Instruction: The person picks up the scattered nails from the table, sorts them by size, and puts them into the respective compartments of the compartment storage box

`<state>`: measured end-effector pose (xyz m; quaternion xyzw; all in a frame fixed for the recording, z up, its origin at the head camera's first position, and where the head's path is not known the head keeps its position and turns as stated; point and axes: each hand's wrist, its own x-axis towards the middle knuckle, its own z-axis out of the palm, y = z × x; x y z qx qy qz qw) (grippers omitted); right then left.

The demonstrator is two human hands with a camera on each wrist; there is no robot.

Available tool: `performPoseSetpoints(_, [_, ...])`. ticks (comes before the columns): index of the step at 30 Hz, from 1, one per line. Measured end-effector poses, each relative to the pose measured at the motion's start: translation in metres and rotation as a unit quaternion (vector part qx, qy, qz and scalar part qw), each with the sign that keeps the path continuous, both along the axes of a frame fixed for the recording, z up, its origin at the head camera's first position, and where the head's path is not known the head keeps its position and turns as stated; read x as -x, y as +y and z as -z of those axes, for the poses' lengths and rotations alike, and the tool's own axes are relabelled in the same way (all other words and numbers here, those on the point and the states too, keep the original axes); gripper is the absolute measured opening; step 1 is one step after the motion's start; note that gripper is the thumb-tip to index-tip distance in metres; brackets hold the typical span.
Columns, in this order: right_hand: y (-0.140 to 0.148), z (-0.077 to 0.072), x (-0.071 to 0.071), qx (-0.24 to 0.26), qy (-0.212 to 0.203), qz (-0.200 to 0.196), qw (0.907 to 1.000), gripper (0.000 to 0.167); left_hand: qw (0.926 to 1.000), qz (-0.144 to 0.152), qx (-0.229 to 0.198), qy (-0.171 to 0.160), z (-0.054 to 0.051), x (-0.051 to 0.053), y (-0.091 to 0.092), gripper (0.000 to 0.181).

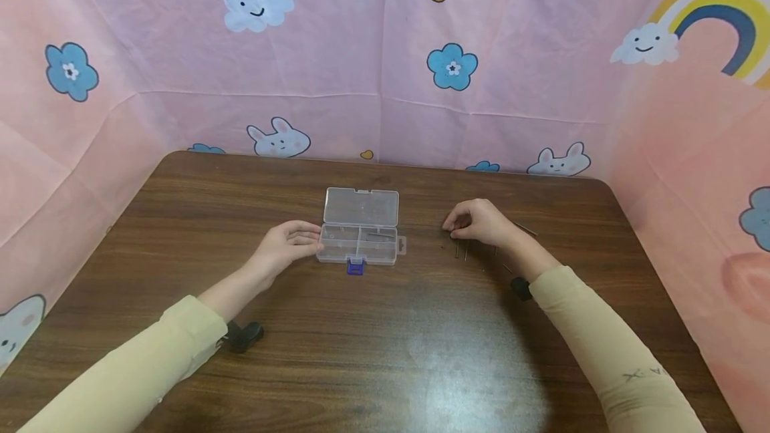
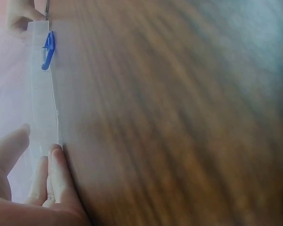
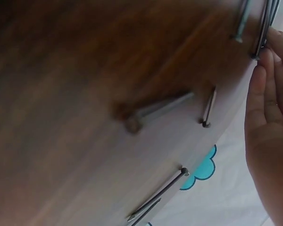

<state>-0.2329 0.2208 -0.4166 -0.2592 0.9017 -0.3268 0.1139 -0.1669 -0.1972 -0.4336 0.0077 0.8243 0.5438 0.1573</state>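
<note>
A clear plastic compartment box (image 1: pixel 339 252) lies with its lid (image 1: pixel 361 207) raised and its blue latch (image 1: pixel 355 267) toward me. Thin metal nails (image 1: pixel 380 237) lie in its back right compartment. My left hand (image 1: pixel 285 246) touches the box's left end with fairly straight fingers; in the left wrist view the thumb (image 2: pixel 12 148) stands apart from them. To the right of the box, my right hand (image 1: pixel 481 220) is low over the table, its fingertips pinching nails (image 3: pixel 264 30); their exact number is hard to tell. More loose nails (image 1: pixel 466 250) lie beneath and beside it.
Both hands work on a brown wooden table (image 1: pixel 337 353). Other nails (image 1: pixel 526 228) are scattered around the right forearm. A pink patterned cloth (image 1: pixel 337 65) hangs behind and along both sides. Dark wrist devices (image 1: pixel 243 337) show under the sleeves.
</note>
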Motion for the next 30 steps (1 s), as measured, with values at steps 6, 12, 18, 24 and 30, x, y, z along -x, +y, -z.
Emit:
performPoseSetpoints(6, [-0.001, -0.003, 0.000, -0.005, 0.003, -0.005, 1.0000, 0.011, 1.0000, -0.001, 0.003, 0.004, -0.002, 0.001, 0.000, 0.049])
performPoseSetpoints(12, [-0.001, -0.003, 0.000, -0.020, 0.005, -0.013, 0.9997, 0.010, 1.0000, 0.003, 0.001, -0.001, -0.003, 0.000, 0.001, 0.051])
performPoseSetpoints(18, [-0.003, -0.003, 0.000, -0.034, 0.001, -0.014, 0.9993, 0.012, 1.0000, -0.003, 0.005, -0.001, -0.002, 0.000, 0.001, 0.051])
performPoseSetpoints(24, [-0.005, -0.005, -0.001, -0.028, 0.013, 0.001, 0.9995, 0.012, 1.0000, -0.004, 0.004, -0.006, -0.002, -0.002, 0.001, 0.052])
performPoseSetpoints(30, [-0.013, -0.008, -0.002, 0.018, 0.014, 0.023, 0.9995, 0.013, 0.9999, -0.005, 0.001, -0.012, -0.002, -0.003, 0.001, 0.053])
